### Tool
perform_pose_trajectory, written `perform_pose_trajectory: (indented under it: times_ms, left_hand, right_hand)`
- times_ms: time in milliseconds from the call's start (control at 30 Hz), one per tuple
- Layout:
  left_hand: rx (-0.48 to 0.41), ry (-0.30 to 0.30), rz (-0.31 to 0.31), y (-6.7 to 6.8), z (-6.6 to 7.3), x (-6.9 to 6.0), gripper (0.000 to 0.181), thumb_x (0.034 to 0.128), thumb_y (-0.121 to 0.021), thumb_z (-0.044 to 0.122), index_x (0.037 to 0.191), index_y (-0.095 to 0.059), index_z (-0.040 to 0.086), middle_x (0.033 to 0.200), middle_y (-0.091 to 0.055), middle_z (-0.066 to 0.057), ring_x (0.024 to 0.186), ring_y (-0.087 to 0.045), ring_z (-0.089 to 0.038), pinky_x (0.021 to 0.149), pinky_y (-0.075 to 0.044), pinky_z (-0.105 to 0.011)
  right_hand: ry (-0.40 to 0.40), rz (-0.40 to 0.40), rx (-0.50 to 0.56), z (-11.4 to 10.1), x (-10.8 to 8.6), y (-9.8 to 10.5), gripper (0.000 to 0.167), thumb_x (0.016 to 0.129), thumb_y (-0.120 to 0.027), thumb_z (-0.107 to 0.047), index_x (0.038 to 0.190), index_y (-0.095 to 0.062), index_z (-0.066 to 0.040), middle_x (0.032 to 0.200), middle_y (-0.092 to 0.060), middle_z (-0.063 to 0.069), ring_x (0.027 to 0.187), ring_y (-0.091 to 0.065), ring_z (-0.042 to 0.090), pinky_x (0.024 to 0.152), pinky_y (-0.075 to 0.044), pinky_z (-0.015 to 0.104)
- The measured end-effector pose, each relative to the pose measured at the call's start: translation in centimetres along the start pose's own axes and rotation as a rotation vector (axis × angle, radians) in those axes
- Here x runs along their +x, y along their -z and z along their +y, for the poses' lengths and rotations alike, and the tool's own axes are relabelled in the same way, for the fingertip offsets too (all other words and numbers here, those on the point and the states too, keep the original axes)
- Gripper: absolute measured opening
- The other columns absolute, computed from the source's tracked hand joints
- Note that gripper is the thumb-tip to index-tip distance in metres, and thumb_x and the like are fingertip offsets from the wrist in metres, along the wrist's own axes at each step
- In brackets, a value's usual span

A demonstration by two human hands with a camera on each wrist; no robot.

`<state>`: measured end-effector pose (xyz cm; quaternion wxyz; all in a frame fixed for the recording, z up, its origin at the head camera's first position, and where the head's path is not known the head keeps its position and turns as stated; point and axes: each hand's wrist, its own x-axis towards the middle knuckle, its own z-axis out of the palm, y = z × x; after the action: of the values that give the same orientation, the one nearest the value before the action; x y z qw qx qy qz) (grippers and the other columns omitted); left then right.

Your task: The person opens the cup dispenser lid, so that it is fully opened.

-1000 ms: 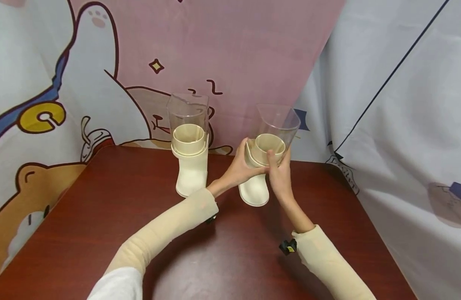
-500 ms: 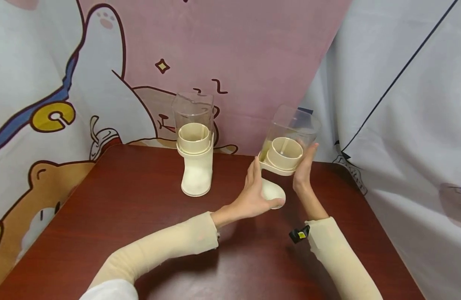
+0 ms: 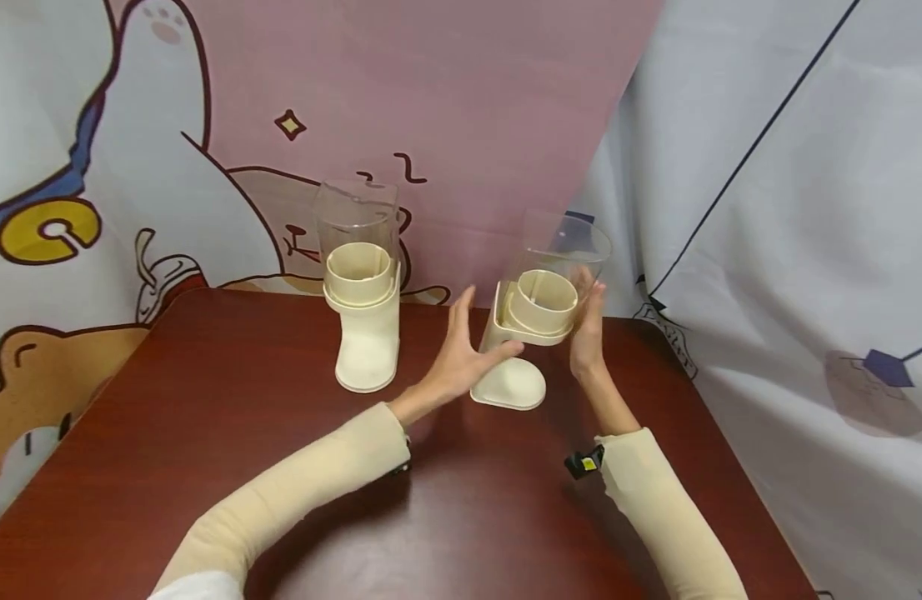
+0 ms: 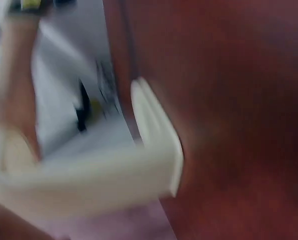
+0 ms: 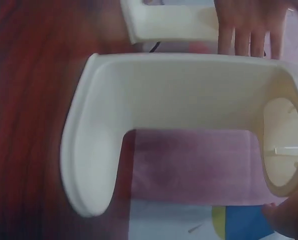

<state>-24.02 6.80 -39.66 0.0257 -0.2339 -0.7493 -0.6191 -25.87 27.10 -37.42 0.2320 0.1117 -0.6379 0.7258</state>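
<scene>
Two cream-coloured dispensers, each with a clear container above a round collar and a foot below, stand on the table. The right dispenser (image 3: 512, 383) is between my hands, its foot pointing right and toward me. My left hand (image 3: 455, 360) is at its left side, fingers extended and thumb reaching across in front; contact is unclear. My right hand (image 3: 587, 337) lies along the right of its upper part, fingers fairly straight and partly seen through the clear wall. The right wrist view shows the stand's open C-shaped side (image 5: 184, 90), with left fingers (image 5: 242, 42) behind its back edge. The left wrist view is blurred.
The left dispenser (image 3: 368, 346) stands upright, a short way left of my left hand. A dark red table (image 3: 461, 517) lies beneath everything. Printed cloth (image 3: 491, 108) hangs close behind the table, and pale cloth (image 3: 776, 275) hangs on the right.
The right dispenser has been turned so its foot points rightward. My left hand moved from its upper part to its left side, and my right hand from its front to its right side.
</scene>
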Motion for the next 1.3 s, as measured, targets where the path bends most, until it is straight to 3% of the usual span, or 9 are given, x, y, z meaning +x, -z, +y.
perform_pose_trajectory:
  times_ms: [67,167,267,367,467,567,833,1033,1300]
  left_hand:
    - [-0.019,0.010,-0.016,1.3,-0.9,1.9,0.127,0.0668,-0.074,0.077,0.160,-0.002,0.030,0.167,-0.011,0.001,0.154,-0.014,-0.020,0.122,-0.020,-0.052]
    - [0.002,-0.008,-0.123,2.0,-1.8,4.6,0.129,0.0678,-0.079,0.070,0.161,0.001,0.029,0.168,-0.006,0.002,0.154,-0.011,-0.020,0.123,-0.019,-0.052]
    - [0.002,-0.025,-0.217,1.3,-2.3,6.2,0.121,0.0746,-0.084,0.048,0.161,-0.004,0.024,0.166,-0.016,-0.002,0.149,-0.026,-0.021,0.120,-0.027,-0.047]
    - [-0.038,-0.054,-0.234,0.3,-2.6,6.3,0.110,0.0767,-0.085,0.031,0.158,-0.013,0.015,0.155,-0.034,-0.007,0.135,-0.044,-0.020,0.112,-0.039,-0.039]
    - [-0.080,-0.066,-0.205,-0.2,-2.4,5.2,0.106,0.0756,-0.085,0.027,0.155,-0.016,0.012,0.146,-0.041,-0.008,0.124,-0.051,-0.019,0.105,-0.044,-0.034]
    - [-0.085,-0.069,-0.184,0.1,-2.1,3.9,0.109,0.0750,-0.085,0.028,0.156,-0.013,0.011,0.149,-0.036,-0.008,0.127,-0.049,-0.018,0.107,-0.043,-0.034]
    - [-0.049,-0.054,-0.144,0.8,-0.8,-0.4,0.116,0.0737,-0.088,0.030,0.158,-0.011,0.013,0.156,-0.030,-0.009,0.139,-0.040,-0.021,0.115,-0.035,-0.042]
    - [-0.019,-0.085,-0.105,1.4,-0.1,-4.2,0.119,0.0710,-0.091,0.029,0.158,-0.012,0.013,0.158,-0.027,-0.011,0.143,-0.035,-0.021,0.119,-0.030,-0.045]
    - [0.047,-0.115,-0.052,2.2,1.1,-8.6,0.119,0.0674,-0.092,0.039,0.156,-0.016,0.015,0.155,-0.032,-0.011,0.140,-0.039,-0.022,0.115,-0.035,-0.049]
  right_hand:
    - [0.054,-0.044,-0.022,0.2,-0.2,-0.5,0.115,0.082,-0.048,-0.083,0.158,-0.012,-0.004,0.165,-0.014,0.021,0.155,-0.011,0.029,0.126,-0.007,0.040]
    - [0.100,-0.082,-0.047,0.5,-0.2,-0.6,0.127,0.072,-0.062,-0.083,0.158,-0.010,-0.006,0.162,-0.017,0.025,0.151,-0.020,0.031,0.123,-0.018,0.035]
    - [0.091,-0.103,-0.106,0.9,-0.3,-0.3,0.129,0.066,-0.068,-0.081,0.158,-0.015,-0.008,0.155,-0.031,0.027,0.136,-0.041,0.026,0.107,-0.038,0.021]
    - [0.117,-0.099,-0.169,1.4,-0.8,0.1,0.121,0.067,-0.071,-0.078,0.155,-0.028,-0.007,0.139,-0.048,0.024,0.117,-0.053,0.016,0.091,-0.047,0.015]
    - [0.176,-0.060,-0.183,1.9,-1.7,-0.2,0.112,0.069,-0.073,-0.075,0.144,-0.042,0.002,0.123,-0.058,0.015,0.106,-0.058,0.015,0.089,-0.048,0.017]
    - [0.211,-0.026,-0.162,2.1,-2.7,-1.0,0.107,0.069,-0.074,-0.073,0.136,-0.048,0.005,0.118,-0.061,0.010,0.105,-0.060,0.016,0.092,-0.048,0.021]
    - [0.207,0.008,-0.205,0.9,-6.2,-2.5,0.108,0.066,-0.071,-0.078,0.140,-0.050,-0.002,0.121,-0.062,-0.004,0.110,-0.060,0.008,0.097,-0.046,0.021]
    - [0.236,-0.038,-0.177,0.0,-9.5,-3.4,0.103,0.073,-0.073,-0.071,0.140,-0.047,0.003,0.121,-0.064,-0.004,0.111,-0.060,0.008,0.098,-0.046,0.018]
    - [0.274,-0.113,-0.116,-1.1,-12.7,-4.6,0.094,0.080,-0.071,-0.065,0.141,-0.046,0.001,0.124,-0.065,-0.001,0.115,-0.060,0.010,0.101,-0.045,0.019]
